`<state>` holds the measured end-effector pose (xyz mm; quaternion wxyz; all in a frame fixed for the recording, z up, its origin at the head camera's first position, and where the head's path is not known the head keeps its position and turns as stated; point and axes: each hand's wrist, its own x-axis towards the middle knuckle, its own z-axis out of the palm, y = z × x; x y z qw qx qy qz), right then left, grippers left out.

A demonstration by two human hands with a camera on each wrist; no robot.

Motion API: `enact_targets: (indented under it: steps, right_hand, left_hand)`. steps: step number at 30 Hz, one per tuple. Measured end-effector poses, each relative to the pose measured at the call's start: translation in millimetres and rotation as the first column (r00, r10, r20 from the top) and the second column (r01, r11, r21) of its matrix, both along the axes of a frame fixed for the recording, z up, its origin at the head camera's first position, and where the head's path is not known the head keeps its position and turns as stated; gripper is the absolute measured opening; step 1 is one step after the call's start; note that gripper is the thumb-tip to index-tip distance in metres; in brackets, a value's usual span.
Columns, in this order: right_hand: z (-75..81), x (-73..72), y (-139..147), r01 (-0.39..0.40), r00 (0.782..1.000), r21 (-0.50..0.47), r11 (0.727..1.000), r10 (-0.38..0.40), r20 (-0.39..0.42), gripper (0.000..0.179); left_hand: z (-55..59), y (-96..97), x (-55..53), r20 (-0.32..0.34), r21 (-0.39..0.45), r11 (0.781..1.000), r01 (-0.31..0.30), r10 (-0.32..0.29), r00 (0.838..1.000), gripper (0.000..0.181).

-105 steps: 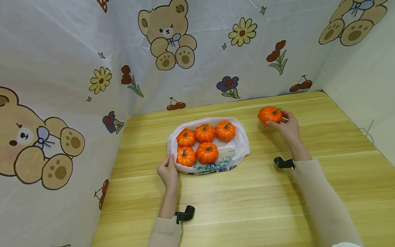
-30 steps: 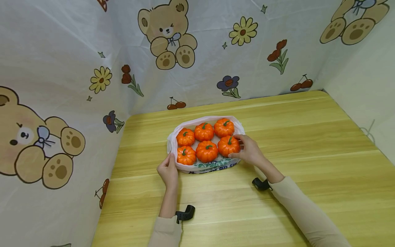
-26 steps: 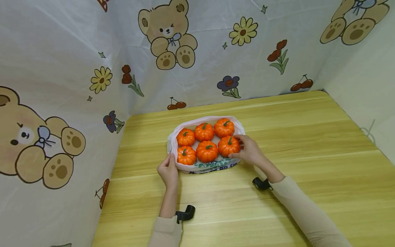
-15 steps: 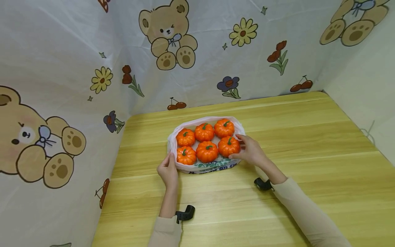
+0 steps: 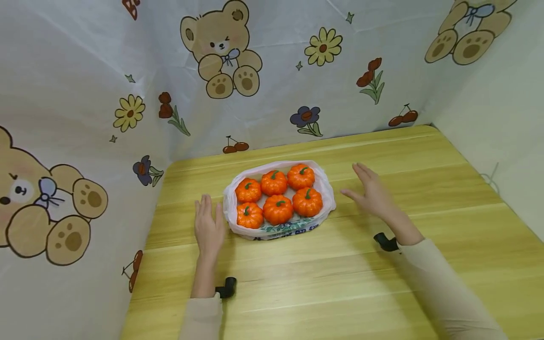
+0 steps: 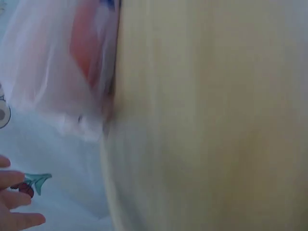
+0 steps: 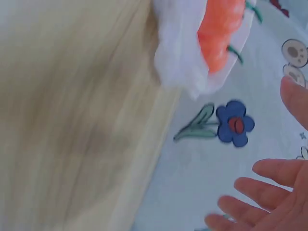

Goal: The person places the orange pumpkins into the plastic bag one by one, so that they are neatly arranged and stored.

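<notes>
Several small orange pumpkins [image 5: 277,209] with green stems sit in two rows inside a white plastic bag [image 5: 327,198], its mouth spread wide. Blue and green print shows on the bag's front. To the left of the bag, my left hand [image 5: 209,229] is apart from it, fingers straight. My right hand [image 5: 374,193] hovers off the bag's right side, thumb and fingers spread, holding nothing. In the right wrist view, two pumpkins [image 7: 216,33] show over the bag's edge. The left wrist view is blurred; the bag [image 6: 43,62] hangs in its upper left corner, beyond the left fingers [image 6: 19,199].
The bag rests on a wood-grain table [image 5: 280,283]. Behind and to the left hangs a white cloth [image 5: 272,123] printed with bears and flowers. A pale wall [image 5: 501,132] stands at the right. Each wrist carries a black camera mount [image 5: 227,287].
Earlier the right hand brought the last pumpkin from the right into the bag. Since then both hands have let go and moved outward, left hand leftward, right hand rightward.
</notes>
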<state>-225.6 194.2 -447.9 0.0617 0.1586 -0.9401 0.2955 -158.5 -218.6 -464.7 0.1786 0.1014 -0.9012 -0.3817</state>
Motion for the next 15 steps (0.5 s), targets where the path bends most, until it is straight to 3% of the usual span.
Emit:
enact_targets:
  steps: [1,3,6,11,15]
  right_hand:
    - [1.6,-1.0,5.7,0.018,0.999,0.059,0.998,-0.016,-0.031,0.081]
    - [4.3,-3.3,15.8,0.055,0.997,0.169,0.984,-0.044,-0.066,0.084]
    - [7.7,-6.4,28.1,0.09,0.996,0.295,0.951,-0.077,-0.056,0.087]
    - [11.2,-10.8,39.0,0.104,0.992,0.386,0.917,-0.122,0.021,0.09]
    - [12.4,-12.6,41.3,0.112,0.988,0.415,0.903,-0.145,0.049,0.091]
  left_hand:
    - [3.6,-6.7,-1.9,0.025,-0.094,0.995,0.03,-0.028,0.999,0.056]
    - [8.7,-19.2,-5.6,0.088,-0.247,0.965,0.088,-0.068,0.994,0.061]
    - [13.3,-33.1,-9.9,0.179,-0.372,0.914,0.161,-0.099,0.979,0.066]
    - [15.2,-43.1,-12.3,0.301,-0.454,0.858,0.24,-0.106,0.948,0.071]
    - [15.0,-44.7,-11.9,0.328,-0.463,0.848,0.258,-0.106,0.939,0.073]
